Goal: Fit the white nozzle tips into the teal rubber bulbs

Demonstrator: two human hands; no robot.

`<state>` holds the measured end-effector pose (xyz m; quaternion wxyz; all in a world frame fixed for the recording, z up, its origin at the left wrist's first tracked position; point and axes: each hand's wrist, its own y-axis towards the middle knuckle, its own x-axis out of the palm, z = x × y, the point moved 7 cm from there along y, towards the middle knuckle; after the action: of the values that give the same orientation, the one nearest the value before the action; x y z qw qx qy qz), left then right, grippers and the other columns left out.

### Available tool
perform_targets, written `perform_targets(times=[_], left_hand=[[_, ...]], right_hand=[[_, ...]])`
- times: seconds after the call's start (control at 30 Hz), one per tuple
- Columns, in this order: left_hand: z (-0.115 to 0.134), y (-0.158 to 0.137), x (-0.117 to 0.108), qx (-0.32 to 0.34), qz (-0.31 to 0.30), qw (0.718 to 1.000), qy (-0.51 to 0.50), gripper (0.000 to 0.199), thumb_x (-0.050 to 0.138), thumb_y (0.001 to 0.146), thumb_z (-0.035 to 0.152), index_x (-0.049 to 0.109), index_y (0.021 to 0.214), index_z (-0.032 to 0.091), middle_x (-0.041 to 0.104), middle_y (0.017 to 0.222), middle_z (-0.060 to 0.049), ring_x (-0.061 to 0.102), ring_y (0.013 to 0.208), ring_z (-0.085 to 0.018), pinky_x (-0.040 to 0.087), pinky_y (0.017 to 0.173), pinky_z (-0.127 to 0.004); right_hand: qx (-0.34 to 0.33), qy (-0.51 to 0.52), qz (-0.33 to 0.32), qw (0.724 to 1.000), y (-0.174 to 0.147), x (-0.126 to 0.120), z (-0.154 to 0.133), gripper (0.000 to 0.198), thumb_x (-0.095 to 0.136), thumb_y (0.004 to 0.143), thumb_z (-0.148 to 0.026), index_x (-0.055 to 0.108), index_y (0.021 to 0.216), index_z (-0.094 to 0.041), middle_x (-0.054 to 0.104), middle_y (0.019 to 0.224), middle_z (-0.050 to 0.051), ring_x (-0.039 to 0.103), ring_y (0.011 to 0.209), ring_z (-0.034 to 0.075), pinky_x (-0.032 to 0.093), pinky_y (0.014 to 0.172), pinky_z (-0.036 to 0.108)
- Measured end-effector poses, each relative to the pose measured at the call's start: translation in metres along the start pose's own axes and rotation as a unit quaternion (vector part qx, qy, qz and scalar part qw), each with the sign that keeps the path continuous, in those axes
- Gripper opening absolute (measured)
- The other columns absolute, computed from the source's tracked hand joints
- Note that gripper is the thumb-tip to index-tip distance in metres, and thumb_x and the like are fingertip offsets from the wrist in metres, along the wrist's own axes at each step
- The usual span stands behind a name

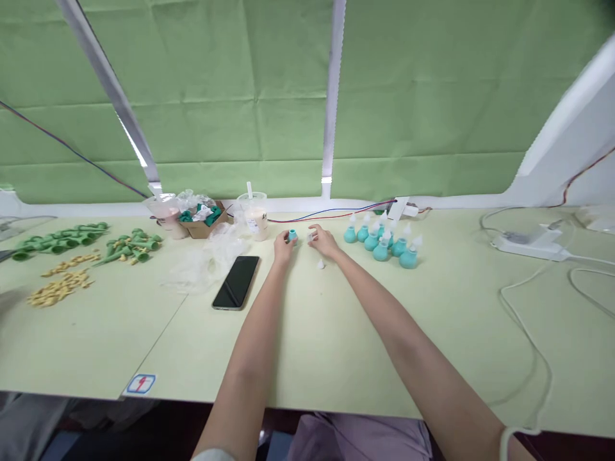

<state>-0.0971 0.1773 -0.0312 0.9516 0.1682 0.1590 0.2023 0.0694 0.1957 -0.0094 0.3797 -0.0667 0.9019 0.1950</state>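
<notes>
My left hand [283,246] is closed around a small turquoise bulb [292,235], whose open top shows above the fingers. To its right, my right hand [323,241] pinches a small whitish translucent piece [311,237], apart from the bulb. On the table just below that hand lies a small white tip [321,264]. Further right stands a group of several turquoise bulbs [381,250] fitted with clear pointed tips.
A black phone [236,283] and a crumpled plastic bag [206,259] lie left of my arms. Behind them stand drink cups [259,224] and a cardboard box [204,227]. Green parts [67,239] and yellow pieces [60,288] lie far left; a power strip [531,243] with cables sits right.
</notes>
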Motion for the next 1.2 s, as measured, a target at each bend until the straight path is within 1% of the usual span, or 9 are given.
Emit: perform_targets(times=[0.13,0.2,0.3,0.4,0.53,0.7,0.9,1.07,1.2], left_hand=[[0.003,-0.001,0.002,-0.003,-0.012,1.000,-0.023,0.026,0.063,0.069,0.018,0.062,0.094,0.014,0.065,0.097,-0.008,0.060,0.086,-0.016,0.047,0.079,-0.029],[0.006,-0.003,0.004,-0.005,-0.028,0.999,-0.025,0.025,0.063,0.069,0.017,0.062,0.094,0.014,0.066,0.095,-0.008,0.061,0.083,-0.016,0.047,0.078,-0.030],[0.012,-0.006,0.005,0.008,-0.039,0.999,-0.003,0.024,0.061,0.070,0.016,0.061,0.094,0.015,0.066,0.097,-0.008,0.060,0.089,-0.018,0.046,0.078,-0.030],[0.014,-0.007,0.005,0.015,-0.052,0.998,0.028,0.024,0.060,0.071,0.019,0.061,0.095,0.015,0.066,0.099,-0.008,0.059,0.091,-0.018,0.045,0.080,-0.030],[0.013,-0.007,0.007,0.017,-0.065,0.996,0.051,0.025,0.059,0.072,0.022,0.061,0.096,0.014,0.066,0.100,-0.009,0.058,0.091,-0.018,0.044,0.080,-0.030],[0.017,-0.008,0.001,0.035,-0.031,0.995,0.090,0.025,0.060,0.071,0.023,0.063,0.095,0.016,0.066,0.101,-0.007,0.056,0.094,-0.018,0.041,0.086,-0.031],[0.015,-0.009,-0.005,-0.006,-0.011,0.991,0.132,0.024,0.059,0.075,0.030,0.062,0.095,0.018,0.066,0.097,-0.007,0.056,0.094,-0.019,0.041,0.082,-0.029],[0.012,-0.008,-0.004,-0.021,-0.021,0.990,0.138,0.025,0.060,0.075,0.030,0.060,0.097,0.019,0.066,0.099,-0.007,0.057,0.091,-0.018,0.042,0.080,-0.028],[0.010,-0.007,-0.003,-0.023,-0.022,0.991,0.127,0.027,0.061,0.074,0.030,0.060,0.098,0.019,0.067,0.101,-0.006,0.058,0.092,-0.018,0.043,0.080,-0.028]], right_hand=[[-0.013,0.060,-0.019,0.998,0.007,0.004,0.007,0.038,0.063,0.067,-0.005,0.057,0.102,-0.020,0.066,0.090,0.001,0.062,0.073,0.009,0.047,0.076,0.023],[-0.021,0.052,-0.010,0.998,0.008,0.007,0.006,0.030,0.063,0.067,-0.005,0.060,0.094,-0.019,0.067,0.086,0.001,0.063,0.074,0.010,0.047,0.076,0.023],[-0.029,0.018,0.006,0.999,0.008,0.012,0.001,0.022,0.064,0.068,-0.008,0.063,0.087,-0.020,0.069,0.084,0.000,0.063,0.079,0.012,0.046,0.078,0.024],[-0.024,-0.016,0.005,1.000,0.006,0.012,-0.004,0.023,0.064,0.069,-0.011,0.063,0.089,-0.022,0.070,0.088,0.000,0.063,0.082,0.013,0.046,0.077,0.025],[-0.011,-0.049,-0.027,0.998,0.002,0.005,-0.009,0.023,0.065,0.071,-0.019,0.063,0.093,-0.024,0.071,0.092,-0.002,0.063,0.084,0.014,0.044,0.079,0.027],[0.005,-0.087,0.002,0.996,-0.003,0.000,-0.011,0.015,0.064,0.074,-0.029,0.064,0.089,-0.026,0.071,0.092,-0.003,0.063,0.088,0.016,0.039,0.084,0.031],[0.019,-0.086,0.031,0.996,-0.008,0.007,-0.007,0.014,0.062,0.076,-0.031,0.064,0.088,-0.025,0.070,0.096,-0.002,0.061,0.088,0.016,0.039,0.081,0.031],[0.008,-0.070,0.029,0.997,-0.009,0.003,-0.007,0.026,0.062,0.076,-0.029,0.062,0.102,-0.029,0.069,0.096,-0.003,0.061,0.089,0.016,0.038,0.084,0.031],[0.014,-0.090,0.013,0.996,-0.008,0.004,-0.007,0.018,0.062,0.076,-0.034,0.067,0.092,-0.029,0.068,0.099,-0.003,0.059,0.094,0.017,0.037,0.086,0.033]])
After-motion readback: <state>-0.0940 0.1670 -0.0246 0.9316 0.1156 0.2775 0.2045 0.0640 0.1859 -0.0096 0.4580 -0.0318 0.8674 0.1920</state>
